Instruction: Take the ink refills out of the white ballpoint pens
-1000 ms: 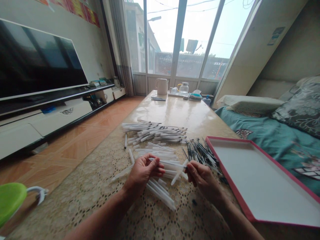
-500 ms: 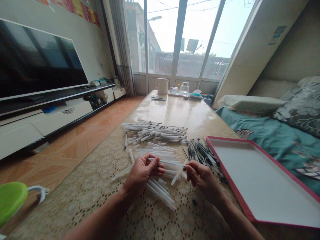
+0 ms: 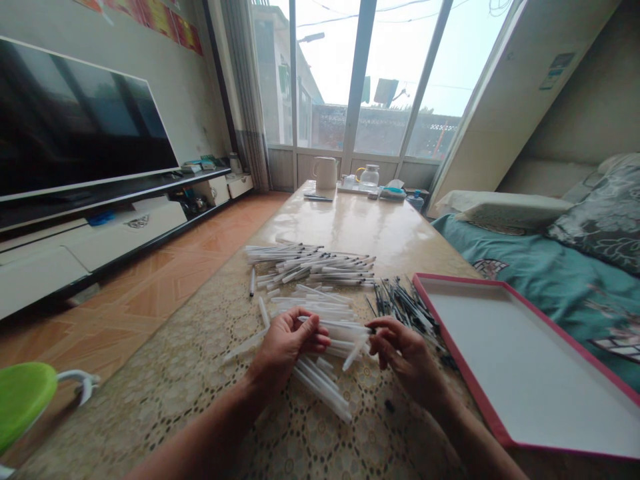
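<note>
My left hand [image 3: 293, 337] is closed round a thin whitish pen [image 3: 345, 325], which points to the right. At the pen's dark end, the fingers of my right hand [image 3: 400, 347] are pinched together; the small dark part between them is partly hidden. Beneath my hands lie loose white, see-through pen barrels [image 3: 325, 390], some of them covered by my fingers. Behind these is a pile of pens with dark tips [image 3: 330, 263]. A heap of thin black refills [image 3: 400, 303] lies beyond my right hand.
A shallow white box with a red rim [image 3: 473, 393] lies to the right on the patterned tabletop [image 3: 190, 400]. At the far end stand a beige jug [image 3: 326, 173] and a glass pitcher [image 3: 369, 177]. A green stool [image 3: 25, 403] is at the lower left.
My right hand's fingers have shifted slightly at the pen's dark end, with the index finger now straighter along the top. My left hand has stayed in place.
</note>
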Demonstrator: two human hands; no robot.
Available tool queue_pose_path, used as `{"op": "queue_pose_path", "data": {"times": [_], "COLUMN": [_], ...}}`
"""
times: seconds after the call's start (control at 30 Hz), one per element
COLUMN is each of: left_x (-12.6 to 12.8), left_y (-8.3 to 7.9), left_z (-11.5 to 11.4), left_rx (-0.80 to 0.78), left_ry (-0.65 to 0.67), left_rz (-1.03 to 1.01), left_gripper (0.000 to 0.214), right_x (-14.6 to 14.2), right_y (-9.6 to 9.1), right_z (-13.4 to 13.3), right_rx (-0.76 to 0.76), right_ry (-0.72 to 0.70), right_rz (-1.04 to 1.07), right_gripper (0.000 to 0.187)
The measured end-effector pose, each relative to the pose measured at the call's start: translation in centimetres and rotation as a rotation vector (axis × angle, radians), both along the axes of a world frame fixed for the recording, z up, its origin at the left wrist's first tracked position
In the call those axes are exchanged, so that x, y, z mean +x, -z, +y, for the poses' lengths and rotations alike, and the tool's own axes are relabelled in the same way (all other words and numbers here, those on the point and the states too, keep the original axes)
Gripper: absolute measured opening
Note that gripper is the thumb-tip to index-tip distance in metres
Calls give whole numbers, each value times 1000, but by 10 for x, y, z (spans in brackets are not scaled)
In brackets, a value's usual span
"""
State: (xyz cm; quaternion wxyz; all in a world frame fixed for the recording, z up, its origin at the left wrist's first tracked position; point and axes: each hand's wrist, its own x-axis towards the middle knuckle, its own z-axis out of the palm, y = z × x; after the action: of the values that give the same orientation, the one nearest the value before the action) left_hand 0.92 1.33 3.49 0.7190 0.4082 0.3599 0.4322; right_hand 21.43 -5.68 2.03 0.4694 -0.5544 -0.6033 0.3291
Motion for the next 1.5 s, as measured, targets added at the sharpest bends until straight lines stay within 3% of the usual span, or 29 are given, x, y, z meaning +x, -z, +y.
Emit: {"op": "queue_pose_path", "data": {"times": [0.2, 0.4, 0.53, 0.7, 0.87, 1.0, 1.2, 1.37, 1.5], "left_x": [1, -1, -1, 0, 0, 0, 0, -1, -1], "left_y": [-4, -1, 0, -1, 0, 0, 1, -2, -3], "left_z": [-1, 0, 0, 0, 1, 0, 0, 0, 0], "left_rx": [3, 4, 10, 8, 21, 12, 18, -5, -4], "left_ry": [4, 0, 13, 11, 24, 9, 15, -17, -17], "left_rz": [14, 6, 2, -13, -12, -11, -9, -22, -30], "left_gripper": [37, 36, 36, 38, 37, 37, 37, 38, 38], "right_x": [-1, 0, 1, 0, 0, 0, -1, -2, -3], "right_y": [-1, 0, 4, 4, 5, 5, 5, 2, -6], "right_z": [0, 0, 0, 0, 0, -1, -1, 1, 2], "right_rx": [-44, -38, -47, -58, -64, -66, -70, -73, -187], "right_ry": [-21, -18, -19, -15, -11, -23, -51, -45, -79], "right_rz": [-70, -30, -65, -21, -59, -1, 8, 170, 414], "right_gripper": [36, 24, 35, 25, 36, 24, 34, 23, 26]}}
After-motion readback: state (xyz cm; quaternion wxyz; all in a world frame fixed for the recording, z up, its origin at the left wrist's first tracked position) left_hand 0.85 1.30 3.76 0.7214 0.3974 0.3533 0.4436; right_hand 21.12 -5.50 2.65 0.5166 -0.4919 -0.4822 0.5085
